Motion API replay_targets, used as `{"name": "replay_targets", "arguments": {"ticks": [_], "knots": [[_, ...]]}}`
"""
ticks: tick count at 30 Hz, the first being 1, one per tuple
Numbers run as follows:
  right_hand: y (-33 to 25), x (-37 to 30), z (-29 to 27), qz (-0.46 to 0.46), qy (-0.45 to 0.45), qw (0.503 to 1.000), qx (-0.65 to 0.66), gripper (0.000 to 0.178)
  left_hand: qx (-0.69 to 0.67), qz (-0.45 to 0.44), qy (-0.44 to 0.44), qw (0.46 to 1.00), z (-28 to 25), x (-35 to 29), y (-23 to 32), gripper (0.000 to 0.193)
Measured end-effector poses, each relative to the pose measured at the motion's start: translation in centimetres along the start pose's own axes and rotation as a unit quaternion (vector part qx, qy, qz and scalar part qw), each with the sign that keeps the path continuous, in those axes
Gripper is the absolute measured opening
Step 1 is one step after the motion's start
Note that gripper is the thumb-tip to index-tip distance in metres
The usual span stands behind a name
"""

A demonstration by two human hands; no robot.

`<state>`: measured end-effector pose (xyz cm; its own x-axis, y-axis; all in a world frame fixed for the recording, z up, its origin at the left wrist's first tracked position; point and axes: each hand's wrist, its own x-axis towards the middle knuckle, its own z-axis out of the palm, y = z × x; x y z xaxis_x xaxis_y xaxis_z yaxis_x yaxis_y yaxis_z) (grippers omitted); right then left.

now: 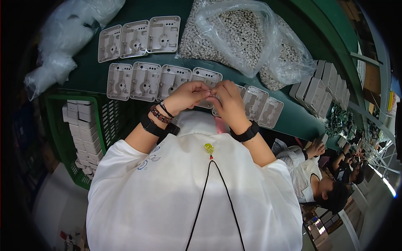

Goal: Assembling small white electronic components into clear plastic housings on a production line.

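My left hand [187, 94] and my right hand [229, 100] meet over a row of light grey plastic housings. The fingertips of both are pinched together on a tiny pale part [210, 93], too small to make out. Beneath my hands lies an open housing [207, 75], partly covered by them. To its left sit several more open housings [145, 81], each with round holes and a circular boss inside. Further housings [256, 100] stand to the right of my right hand. Three others [163, 34] form a second row behind.
Clear plastic bags [238, 33] full of small grey parts lie at the back. Stacked housings [322, 90] stand at the right, near a co-worker [310, 171]. A green crate [79, 98] holding white boxes is at my left. An empty-looking plastic bag [69, 33] lies back left.
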<state>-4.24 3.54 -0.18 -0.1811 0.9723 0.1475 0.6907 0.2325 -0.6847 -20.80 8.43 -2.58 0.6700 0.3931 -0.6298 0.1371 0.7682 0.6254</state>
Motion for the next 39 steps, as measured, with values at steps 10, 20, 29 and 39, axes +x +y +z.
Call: {"name": "replay_targets", "arguments": {"ticks": [10,20,29,39], "knots": [[1.1,0.2,1.4,0.051,-0.098,0.986,0.124,0.014,0.060,-0.021,0.030,0.998,-1.3,-0.2,-1.1,0.015],[6.4,3.1,2.7,-0.084,-0.039,0.980,-0.174,0.007,-0.135,0.015,0.134,0.982,-3.7,-1.8,-1.4,0.022],[7.9,3.4,5.4,-0.147,-0.124,0.929,-0.317,0.008,-0.158,0.020,0.157,0.975,-6.1,-2.7,-1.7,0.022],[3.6,4.1,3.4,-0.099,-0.086,0.966,-0.222,0.017,-0.251,0.019,0.129,0.959,-5.4,-3.0,-0.9,0.025]]}}
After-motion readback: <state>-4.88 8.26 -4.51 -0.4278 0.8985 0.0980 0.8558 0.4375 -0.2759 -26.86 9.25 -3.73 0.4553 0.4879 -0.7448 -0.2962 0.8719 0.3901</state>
